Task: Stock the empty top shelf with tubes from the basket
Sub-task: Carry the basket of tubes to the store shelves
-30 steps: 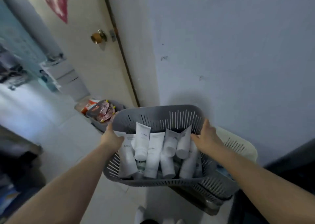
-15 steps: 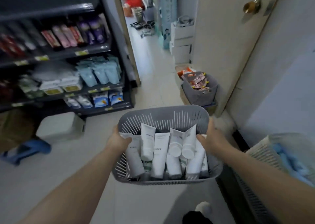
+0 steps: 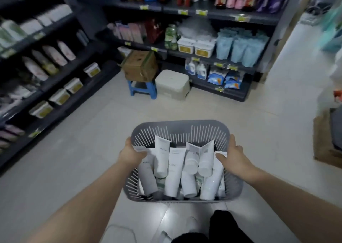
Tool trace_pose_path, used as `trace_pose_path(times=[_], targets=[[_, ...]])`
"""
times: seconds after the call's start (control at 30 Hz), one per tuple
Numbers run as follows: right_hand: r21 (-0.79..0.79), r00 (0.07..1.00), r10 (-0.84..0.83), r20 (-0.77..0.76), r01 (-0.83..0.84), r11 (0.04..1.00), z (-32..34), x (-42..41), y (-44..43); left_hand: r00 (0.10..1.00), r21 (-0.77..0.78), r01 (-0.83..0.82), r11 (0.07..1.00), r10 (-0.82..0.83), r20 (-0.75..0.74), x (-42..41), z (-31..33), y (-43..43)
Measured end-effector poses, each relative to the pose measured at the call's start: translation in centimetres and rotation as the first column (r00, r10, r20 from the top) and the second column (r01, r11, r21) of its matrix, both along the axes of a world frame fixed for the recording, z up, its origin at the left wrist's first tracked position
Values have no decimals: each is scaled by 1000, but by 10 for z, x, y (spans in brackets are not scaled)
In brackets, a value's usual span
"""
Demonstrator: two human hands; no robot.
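Tubes (image 3: 175, 170): white, a dozen or so, lying loose and overlapping in the grey slotted basket (image 3: 182, 130), caps mostly toward the carrier. Basket is held off the floor at 6 o'clock in view, level. Left hand (image 3: 130, 155) grip is clamped on the left rim, thumb inside on a tube end; right hand (image 3: 234, 156) grip is clamped on the right rim, thumb lying over the rim onto a tube. Dark shelving (image 3: 201, 13) stands at 12 o'clock and along 9 to 10 o'clock, stocked where visible; the empty top shelf is not in view. A blue stool (image 3: 141, 90) carrying a cardboard box (image 3: 140, 66) and a beige step (image 3: 173, 84) sit on the floor at 12 o'clock. Judgement: step in hand is carrying the load to the shelf. Keep the basket level so tubes do not slide, walk around the stool and step, and set the basket down somewhere stable before freeing a hand to lift tubes.
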State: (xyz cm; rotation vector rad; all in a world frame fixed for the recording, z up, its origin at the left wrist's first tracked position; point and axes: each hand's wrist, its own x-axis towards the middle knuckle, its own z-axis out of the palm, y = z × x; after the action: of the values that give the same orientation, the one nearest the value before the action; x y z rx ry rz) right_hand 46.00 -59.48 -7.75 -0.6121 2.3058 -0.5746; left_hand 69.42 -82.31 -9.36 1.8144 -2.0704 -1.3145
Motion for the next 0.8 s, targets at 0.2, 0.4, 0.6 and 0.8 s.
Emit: trace_pose_path(times=[0.2,0.4,0.6,0.8], targets=[[48,948,318,-1,-318,947,-8,69,-120,961,31,-276,961,276,-19,136,-11,-37],[76,824,566,-11,-564,823,-17,138,-249,860,7,-510,860,510,14,230,-17,-80],[45,686,727,11,-727,685,-20,219,-381,711,27,-703,710,703,6,313,-20,-129],[9,557,830,-15,-830,557,-2,307,-485,568,-10,-823,568,822,-28,395,-4,-178]])
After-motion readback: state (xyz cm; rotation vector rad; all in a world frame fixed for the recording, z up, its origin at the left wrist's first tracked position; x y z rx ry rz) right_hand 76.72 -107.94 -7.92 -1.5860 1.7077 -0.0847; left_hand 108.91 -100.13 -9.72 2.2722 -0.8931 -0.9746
